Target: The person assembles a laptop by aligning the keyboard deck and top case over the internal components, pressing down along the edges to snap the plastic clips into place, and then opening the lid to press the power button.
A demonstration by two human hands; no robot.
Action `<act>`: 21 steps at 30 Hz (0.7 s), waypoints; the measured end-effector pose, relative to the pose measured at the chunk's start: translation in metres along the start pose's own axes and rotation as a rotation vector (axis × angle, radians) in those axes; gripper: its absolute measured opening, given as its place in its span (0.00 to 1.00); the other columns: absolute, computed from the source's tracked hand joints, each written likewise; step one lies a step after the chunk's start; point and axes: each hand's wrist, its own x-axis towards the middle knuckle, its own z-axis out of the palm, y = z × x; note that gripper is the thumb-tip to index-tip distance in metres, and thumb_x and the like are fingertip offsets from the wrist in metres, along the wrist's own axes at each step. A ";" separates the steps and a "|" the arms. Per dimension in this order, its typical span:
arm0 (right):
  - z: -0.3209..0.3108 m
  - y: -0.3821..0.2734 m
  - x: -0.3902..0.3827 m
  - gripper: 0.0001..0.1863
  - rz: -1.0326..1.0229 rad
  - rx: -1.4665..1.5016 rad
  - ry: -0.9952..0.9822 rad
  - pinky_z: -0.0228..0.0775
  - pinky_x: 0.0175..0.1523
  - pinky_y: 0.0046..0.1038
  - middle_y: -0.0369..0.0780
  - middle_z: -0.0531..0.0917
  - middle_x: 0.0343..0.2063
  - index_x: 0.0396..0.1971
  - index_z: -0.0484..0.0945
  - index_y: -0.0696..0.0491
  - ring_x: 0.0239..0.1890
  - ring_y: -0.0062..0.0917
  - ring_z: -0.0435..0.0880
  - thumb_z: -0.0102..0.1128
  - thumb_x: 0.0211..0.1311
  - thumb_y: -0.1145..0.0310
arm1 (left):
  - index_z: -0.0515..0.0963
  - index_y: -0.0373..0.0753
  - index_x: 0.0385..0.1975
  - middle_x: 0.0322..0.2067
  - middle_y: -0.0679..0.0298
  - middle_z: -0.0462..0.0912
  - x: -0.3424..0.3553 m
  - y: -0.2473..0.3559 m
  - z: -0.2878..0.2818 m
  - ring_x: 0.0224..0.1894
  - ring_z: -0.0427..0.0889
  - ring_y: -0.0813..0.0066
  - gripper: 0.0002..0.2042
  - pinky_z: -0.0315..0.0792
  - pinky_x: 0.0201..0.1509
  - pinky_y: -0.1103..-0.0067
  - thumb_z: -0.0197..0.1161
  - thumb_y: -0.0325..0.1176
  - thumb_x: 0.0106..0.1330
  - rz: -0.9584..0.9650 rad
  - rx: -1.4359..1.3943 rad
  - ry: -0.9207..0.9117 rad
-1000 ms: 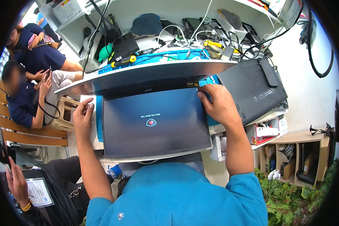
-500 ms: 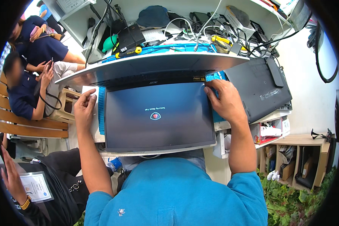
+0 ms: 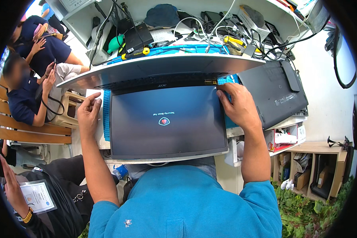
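Observation:
An open laptop faces me, its dark screen [image 3: 166,137] lying flat, showing a shield icon and upside-down lettering. Its base [image 3: 154,67] stands tilted up behind the hinge, over a blue mat [image 3: 106,117]. My right hand [image 3: 238,103] is closed at the screen's upper right corner, thumb and fingertips on it beside the hinge. Off the screen's left side, my left hand [image 3: 89,111] rests by the mat, fingers loosely curled and apart, with nothing visible in them. A second dark laptop [image 3: 271,93] lies face down to the right.
Cables, yellow-handled tools [image 3: 135,53], a green blower [image 3: 115,43] and black boxes crowd the bench's back. Seated people [image 3: 23,103] with phones are at the left; another person's hand [image 3: 16,190] is at lower left. A wooden cubby [image 3: 301,170] and foliage stand at lower right.
The bench and laptop sit slightly higher and further right in the view than a second ago. My hands keep nearly the same places around the screen.

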 end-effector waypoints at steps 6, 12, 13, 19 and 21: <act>0.002 0.001 0.002 0.06 -0.015 0.028 0.014 0.76 0.51 0.50 0.51 0.89 0.37 0.39 0.86 0.60 0.43 0.53 0.86 0.64 0.70 0.73 | 0.86 0.33 0.57 0.30 0.78 0.72 -0.002 0.002 0.000 0.30 0.65 0.90 0.14 0.57 0.33 0.86 0.70 0.31 0.78 -0.002 0.013 0.004; 0.000 -0.002 0.003 0.06 -0.013 0.039 0.007 0.76 0.50 0.51 0.52 0.88 0.36 0.39 0.85 0.61 0.42 0.54 0.86 0.63 0.70 0.74 | 0.86 0.32 0.56 0.30 0.78 0.71 -0.002 0.002 0.000 0.31 0.64 0.90 0.13 0.57 0.34 0.87 0.70 0.32 0.78 0.006 -0.003 -0.002; 0.000 -0.001 0.003 0.06 -0.012 0.038 0.007 0.76 0.50 0.51 0.52 0.88 0.36 0.39 0.85 0.61 0.42 0.54 0.86 0.63 0.70 0.74 | 0.86 0.32 0.56 0.30 0.78 0.71 -0.002 0.002 0.001 0.31 0.64 0.90 0.13 0.57 0.34 0.87 0.70 0.32 0.78 0.005 -0.004 -0.003; 0.001 -0.001 0.003 0.06 -0.016 0.036 0.007 0.76 0.50 0.50 0.52 0.88 0.37 0.39 0.85 0.61 0.42 0.53 0.86 0.63 0.71 0.74 | 0.87 0.33 0.56 0.30 0.79 0.71 -0.002 0.004 0.001 0.31 0.65 0.89 0.13 0.57 0.34 0.87 0.70 0.32 0.78 -0.001 -0.002 -0.004; 0.001 -0.001 0.002 0.06 -0.005 0.032 0.003 0.76 0.50 0.50 0.52 0.88 0.37 0.39 0.85 0.61 0.42 0.53 0.86 0.63 0.71 0.74 | 0.87 0.33 0.56 0.30 0.79 0.71 -0.001 0.005 0.000 0.31 0.65 0.89 0.13 0.57 0.34 0.87 0.70 0.32 0.78 0.015 0.082 -0.001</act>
